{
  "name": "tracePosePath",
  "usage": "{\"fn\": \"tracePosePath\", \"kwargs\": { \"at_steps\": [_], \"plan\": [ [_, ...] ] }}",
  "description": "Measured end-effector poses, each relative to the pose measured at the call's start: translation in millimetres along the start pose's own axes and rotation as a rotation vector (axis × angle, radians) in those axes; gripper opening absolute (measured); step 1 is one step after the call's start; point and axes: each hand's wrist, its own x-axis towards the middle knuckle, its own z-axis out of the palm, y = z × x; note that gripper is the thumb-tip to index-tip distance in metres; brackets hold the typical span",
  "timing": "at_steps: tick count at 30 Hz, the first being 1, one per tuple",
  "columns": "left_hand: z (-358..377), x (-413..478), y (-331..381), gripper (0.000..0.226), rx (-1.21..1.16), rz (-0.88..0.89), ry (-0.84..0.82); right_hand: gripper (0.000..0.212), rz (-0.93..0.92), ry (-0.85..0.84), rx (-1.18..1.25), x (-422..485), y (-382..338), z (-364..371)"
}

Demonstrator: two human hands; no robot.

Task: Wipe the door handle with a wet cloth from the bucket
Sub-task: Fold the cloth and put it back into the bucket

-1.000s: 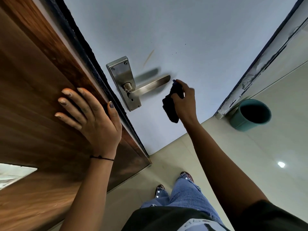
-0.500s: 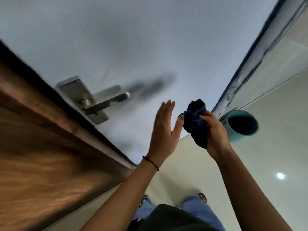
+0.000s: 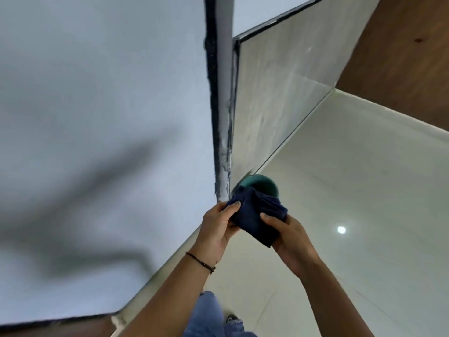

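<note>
A dark blue cloth (image 3: 252,215) is bunched between both my hands at the centre of the head view. My left hand (image 3: 218,227) grips its left edge and my right hand (image 3: 289,237) holds its right and lower part. Just beyond the cloth, a teal bucket (image 3: 263,183) stands on the floor by the door frame, mostly hidden behind the cloth. The pale grey door (image 3: 97,117) fills the left side. The door handle is out of view.
A dark-edged door frame (image 3: 222,105) runs down the middle, with a tiled wall (image 3: 279,93) to its right. Glossy pale floor tiles (image 3: 364,215) stretch to the right. My jeans and a shoe (image 3: 233,321) show at the bottom.
The view has swung right, away from the handle toward the bucket. My left hand left the wooden door edge and now grips the cloth together with my right hand.
</note>
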Motion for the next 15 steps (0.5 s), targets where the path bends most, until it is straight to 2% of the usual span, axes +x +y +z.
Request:
{"fn": "tracePosePath", "kwargs": {
  "at_steps": [2, 4, 8, 11, 15],
  "plan": [
    [19, 26, -6, 0.015, 0.019, -0.024, -0.041, 0.034, 0.058, 0.167, 0.094, 26, -8, -24],
    [35, 62, -13, 0.015, 0.013, -0.063, -0.057, 0.03, 0.095, 0.247, 0.096, 56, -22, -44],
    [52, 147, -23, 0.033, -0.066, -0.177, -0.168, 0.028, 0.132, 0.19, -0.066, 128, -52, -79],
    [63, 223, -32, 0.046, -0.015, -0.287, -0.238, 0.029, 0.19, 0.19, -0.243, 197, -67, -108],
    [83, 338, -62, 0.031, 0.148, -0.325, -0.03, 0.025, 0.245, 0.304, -0.433, 310, -73, -155]
  ]
}}
